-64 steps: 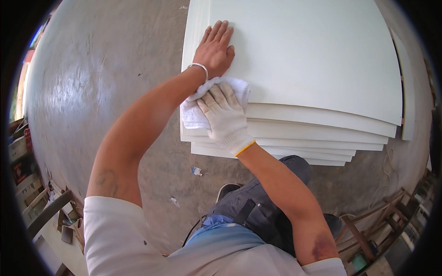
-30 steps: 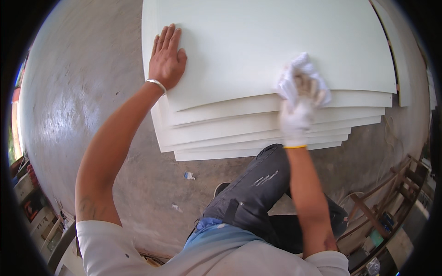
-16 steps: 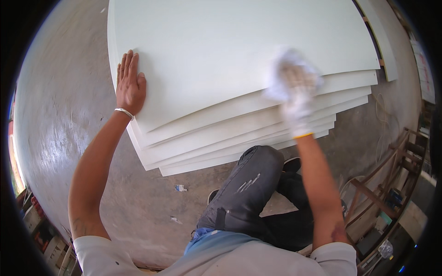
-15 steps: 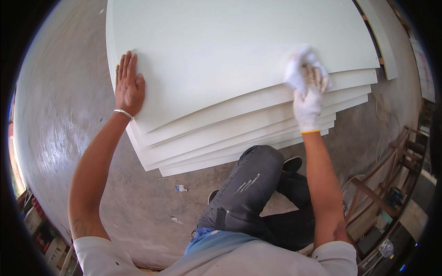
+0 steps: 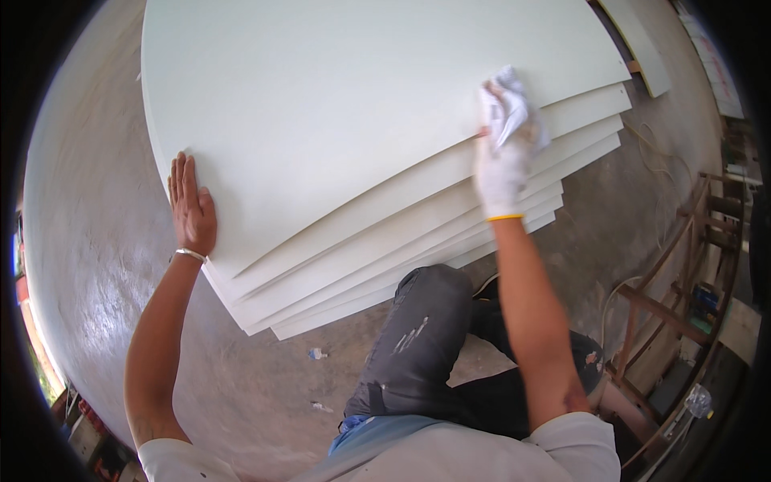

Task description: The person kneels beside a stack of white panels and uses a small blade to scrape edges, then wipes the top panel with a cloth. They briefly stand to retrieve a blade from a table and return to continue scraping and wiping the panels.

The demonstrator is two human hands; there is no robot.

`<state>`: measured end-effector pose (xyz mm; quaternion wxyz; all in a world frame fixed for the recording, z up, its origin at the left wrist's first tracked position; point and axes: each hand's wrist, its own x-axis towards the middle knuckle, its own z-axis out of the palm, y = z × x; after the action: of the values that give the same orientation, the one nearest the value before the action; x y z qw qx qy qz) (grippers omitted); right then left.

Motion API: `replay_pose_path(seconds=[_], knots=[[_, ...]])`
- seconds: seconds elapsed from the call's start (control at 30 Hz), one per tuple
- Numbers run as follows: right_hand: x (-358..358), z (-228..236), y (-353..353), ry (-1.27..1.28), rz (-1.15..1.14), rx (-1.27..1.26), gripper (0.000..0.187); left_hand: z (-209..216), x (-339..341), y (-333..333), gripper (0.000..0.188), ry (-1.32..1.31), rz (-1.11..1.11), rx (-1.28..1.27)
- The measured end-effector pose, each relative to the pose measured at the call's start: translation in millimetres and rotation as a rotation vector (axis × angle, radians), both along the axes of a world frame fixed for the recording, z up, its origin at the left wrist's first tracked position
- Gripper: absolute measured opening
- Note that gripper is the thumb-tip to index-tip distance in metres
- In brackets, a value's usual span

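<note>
A stack of white flat panels [image 5: 345, 104] lies on the floor in front of me, their near edges fanned out like steps. My left hand [image 5: 193, 210], bare with a pale band at the wrist, rests flat on the top panel's left edge, fingers stretched out. My right hand [image 5: 503, 177] wears a white knitted glove with a yellow cuff edge. It is closed on a white cloth [image 5: 511, 104], which lies over the top panel's near edge toward the right. Motion blurs the cloth and glove, and the cloth partly hides the fingers.
My bent leg [image 5: 422, 329] is close to the stack's near side. A brown metal frame [image 5: 666, 313] stands at the right, with a cable [image 5: 654, 165] on the floor behind it. Another long panel [image 5: 634, 40] lies at the far right. Small litter [image 5: 318, 353] dots the concrete floor.
The view has shifted and tilted. My left hand has slid slightly nearer along the panel's edge. My right hand has turned with the cloth, staying near the top panel's front edge.
</note>
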<state>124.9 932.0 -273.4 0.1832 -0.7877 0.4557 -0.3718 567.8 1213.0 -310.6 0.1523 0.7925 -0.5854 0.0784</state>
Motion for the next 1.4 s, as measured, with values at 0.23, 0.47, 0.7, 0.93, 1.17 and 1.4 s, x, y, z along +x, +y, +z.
replay_pose_path(seconds=[0.23,0.47,0.7,0.93,1.17,1.4], knots=[[34,-30,88,0.235,0.528,-0.186,0.060,6,1,-1,0.068,-0.001,-0.024,0.025],[-1,5,7,-0.077,0.098,0.190,0.056,1,1,-1,0.068,-0.010,-0.010,0.033],[-28,-33,-40,0.313,0.269,-0.321,0.062,3,1,-1,0.068,-0.008,-0.022,0.040],[14,4,-6,0.204,0.390,-0.074,0.049,4,0,0,0.069,0.009,-0.008,0.048],[-70,-62,-66,0.248,0.284,-0.233,0.052,6,0,-1,0.069,0.018,-0.008,0.053],[33,9,3,0.263,0.464,-0.113,0.044,10,-3,-2,0.068,0.006,0.006,0.047]])
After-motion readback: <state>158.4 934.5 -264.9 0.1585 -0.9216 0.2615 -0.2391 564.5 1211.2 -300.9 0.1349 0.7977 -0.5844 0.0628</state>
